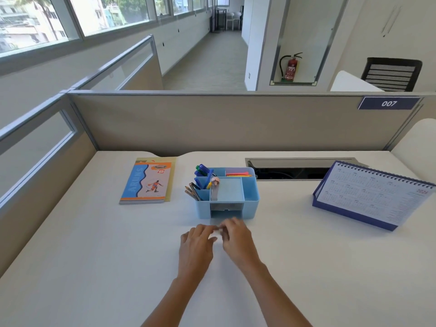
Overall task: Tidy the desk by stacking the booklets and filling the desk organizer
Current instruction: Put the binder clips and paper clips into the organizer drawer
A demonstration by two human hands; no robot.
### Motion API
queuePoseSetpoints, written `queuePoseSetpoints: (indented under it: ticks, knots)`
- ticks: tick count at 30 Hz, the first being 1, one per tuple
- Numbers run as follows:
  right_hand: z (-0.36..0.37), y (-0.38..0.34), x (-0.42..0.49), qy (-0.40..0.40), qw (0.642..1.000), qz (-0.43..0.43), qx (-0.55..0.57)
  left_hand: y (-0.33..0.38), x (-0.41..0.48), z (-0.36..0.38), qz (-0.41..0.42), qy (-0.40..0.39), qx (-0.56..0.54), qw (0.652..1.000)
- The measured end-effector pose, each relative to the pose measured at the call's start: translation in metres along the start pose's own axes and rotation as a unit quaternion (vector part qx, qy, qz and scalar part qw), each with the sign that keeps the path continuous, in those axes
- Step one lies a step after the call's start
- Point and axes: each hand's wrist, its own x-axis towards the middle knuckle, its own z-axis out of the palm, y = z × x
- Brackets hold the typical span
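Note:
The light blue desk organizer [250, 197] stands mid-desk. It holds markers and pens [203, 172], pencils [192, 191], coloured strips [237, 173] and a small pink-topped item [215, 182]. Its large middle compartment is bare and an open slot faces me at the front. Two booklets [147, 180] lie stacked to the left, a blue-and-orange one on a yellowish one. My left hand [197, 246] and my right hand [237, 239] meet just in front of the organizer. Their curled fingertips pinch a small pale thing [219, 230], which is blurred.
A blue spiral desk calendar [372, 197] stands at the right. A cable hatch [295, 169] lies open in the desk behind the organizer. Beige partition walls [212, 123] close off the back and left. The white desk [106, 267] stretches toward me.

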Motion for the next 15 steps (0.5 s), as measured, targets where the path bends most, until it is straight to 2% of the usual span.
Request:
queuePoseSetpoints:
  ticks: [3,7,10,15]
  knots:
    - [-0.015,-0.006,0.021,0.044,0.999,-0.020,-0.015,-0.003,-0.003,-0.004,-0.071,0.014,-0.030,0.997]
    - [-0.020,0.001,0.037,0.020,0.999,0.006,-0.044,-0.028,-0.018,-0.008,-0.108,0.011,0.024,0.994]
    - [-0.019,0.006,0.036,0.031,0.999,0.016,-0.031,-0.047,-0.028,-0.012,-0.106,-0.003,0.057,0.993]
    - [-0.010,0.008,0.016,0.118,0.993,0.006,0.019,-0.064,-0.041,-0.016,-0.080,-0.049,0.070,0.993]
